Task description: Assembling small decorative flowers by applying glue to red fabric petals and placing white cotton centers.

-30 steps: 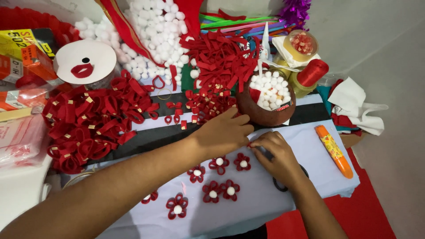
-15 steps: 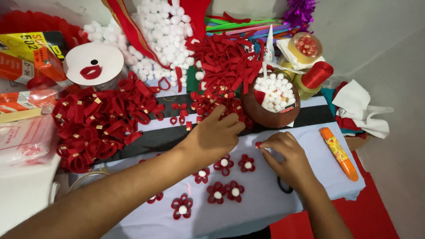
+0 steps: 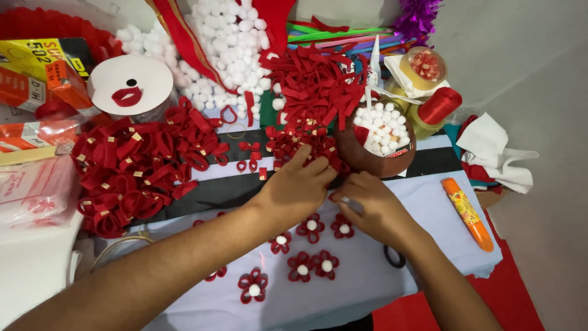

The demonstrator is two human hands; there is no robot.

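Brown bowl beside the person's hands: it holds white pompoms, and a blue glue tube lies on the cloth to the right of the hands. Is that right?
Not quite. The head view shows the brown bowl does hold white pompoms, just beyond the left hand and right hand, but the glue tube lying on the cloth is orange, not blue.

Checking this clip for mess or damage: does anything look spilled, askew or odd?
Nothing looks damaged. White pompoms lie loose on the table beyond the brown bowl that holds more, and red ribbon loops sit in untidy heaps. Finished flowers lie flat near both hands.
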